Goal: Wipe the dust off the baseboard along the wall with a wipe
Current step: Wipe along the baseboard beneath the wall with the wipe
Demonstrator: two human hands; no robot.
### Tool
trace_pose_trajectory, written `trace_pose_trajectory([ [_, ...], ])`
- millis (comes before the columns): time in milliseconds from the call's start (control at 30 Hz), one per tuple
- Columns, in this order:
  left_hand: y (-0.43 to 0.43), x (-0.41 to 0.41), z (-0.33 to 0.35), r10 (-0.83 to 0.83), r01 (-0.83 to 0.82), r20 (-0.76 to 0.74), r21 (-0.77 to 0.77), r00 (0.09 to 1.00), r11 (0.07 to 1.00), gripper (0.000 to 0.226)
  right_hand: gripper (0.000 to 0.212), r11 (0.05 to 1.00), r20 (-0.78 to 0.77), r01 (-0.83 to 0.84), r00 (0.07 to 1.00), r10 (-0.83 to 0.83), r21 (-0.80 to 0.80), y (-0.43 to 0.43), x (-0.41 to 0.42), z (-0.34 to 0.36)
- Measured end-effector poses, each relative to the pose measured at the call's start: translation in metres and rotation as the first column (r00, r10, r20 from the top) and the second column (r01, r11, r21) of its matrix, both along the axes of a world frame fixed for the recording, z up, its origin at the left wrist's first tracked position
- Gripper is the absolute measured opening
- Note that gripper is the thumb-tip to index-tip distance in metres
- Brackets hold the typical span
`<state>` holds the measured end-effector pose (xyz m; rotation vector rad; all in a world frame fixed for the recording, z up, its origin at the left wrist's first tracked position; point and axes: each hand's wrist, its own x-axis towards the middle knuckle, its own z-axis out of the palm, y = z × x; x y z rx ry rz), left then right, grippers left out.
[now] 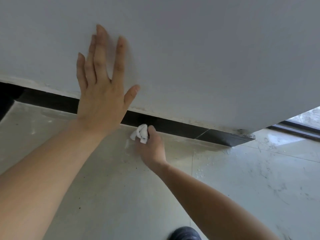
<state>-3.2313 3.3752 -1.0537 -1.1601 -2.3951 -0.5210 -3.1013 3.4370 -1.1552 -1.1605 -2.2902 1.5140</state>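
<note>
Left hand (pixel 102 94) lies flat against the white wall (pixel 190 58), fingers spread apart; right hand (pixel 152 146) grips a crumpled white wipe (pixel 140 133) — fingers clamped on it — pressed at the foot of the black baseboard (pixel 173 126), where it meets the tiled floor (pixel 242 179).

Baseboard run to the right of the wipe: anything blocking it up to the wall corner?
Nothing visible. The black baseboard runs bare from the crumpled white wipe in the right hand to the corner; only dust on the floor beside it.
</note>
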Motion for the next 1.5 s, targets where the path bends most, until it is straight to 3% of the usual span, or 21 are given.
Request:
trace_pose_trajectory([
  [67, -0.011, -0.010, 0.003, 0.033, -0.032, -0.018, 0.022, 0.999, 0.999, 0.076, 0.004, 0.990, -0.041, 0.136, 0.990, -0.138, -0.044, 0.007, 0.013, 0.005],
  [133, -0.017, -0.019, 0.007, 0.077, -0.077, -0.002, 0.017, 0.997, 0.997, 0.076, 0.006, 0.968, -0.040, 0.252, 0.967, -0.251, 0.015, 0.019, 0.030, 0.007],
  [333, -0.022, -0.029, 0.009, 0.068, -0.067, 0.010, -0.015, 0.998, 0.998, 0.074, 0.009, 0.922, -0.061, 0.352, 0.936, -0.346, 0.160, 0.030, 0.020, 0.005],
  [433, -0.024, -0.030, 0.008, 0.067, -0.067, 0.026, -0.015, 0.997, 0.998, 0.073, 0.007, 0.949, -0.001, 0.255, 0.966, -0.259, 0.186, 0.009, -0.014, 0.004],
  [533, -0.027, -0.030, 0.009, 0.073, -0.072, 0.025, -0.026, 0.997, 0.997, 0.073, 0.009, 0.964, 0.116, 0.019, 0.992, -0.051, 0.267, -0.013, -0.046, 0.006],
  [733, -0.031, -0.030, 0.011, 0.101, -0.102, -0.016, -0.063, 0.995, 0.993, 0.073, 0.008, 0.796, 0.200, -0.432, 0.902, 0.383, 0.423, -0.037, -0.075, 0.015],
  [833, -0.044, -0.042, 0.009, 0.178, -0.179, -0.015, -0.046, 0.984, 0.983, 0.073, 0.009, 0.779, 0.268, -0.481, 0.875, 0.402, 0.403, -0.028, -0.050, 0.010],
  [1000, -0.062, -0.068, 0.006, 0.187, -0.184, 0.066, -0.053, 0.980, 0.982, 0.072, 0.010, 0.825, 0.340, -0.339, 0.921, 0.192, 0.453, 0.002, -0.031, 0.005],
  [1100, -0.063, -0.071, 0.004, 0.162, -0.159, 0.093, -0.041, 0.982, 0.986, 0.069, 0.023, 0.727, 0.416, -0.459, 0.872, 0.258, 0.511, -0.001, -0.057, 0.000],
  [1300, -0.070, -0.075, 0.004, 0.120, -0.120, 0.110, -0.007, 0.987, 0.993, 0.061, 0.028, 0.647, 0.434, -0.588, 0.805, 0.406, 0.486, -0.051, -0.130, -0.001],
  [1433, -0.076, -0.076, 0.006, 0.097, -0.094, 0.116, -0.033, 0.989, 0.995, 0.061, 0.010, 0.557, 0.483, -0.686, 0.726, 0.489, 0.468, -0.077, -0.162, 0.004],
  [1500, -0.083, -0.080, 0.008, 0.066, -0.060, 0.104, -0.063, 0.992, 0.996, 0.061, 0.011, 0.509, 0.477, -0.731, 0.682, 0.555, 0.454, -0.085, -0.168, 0.005],
])
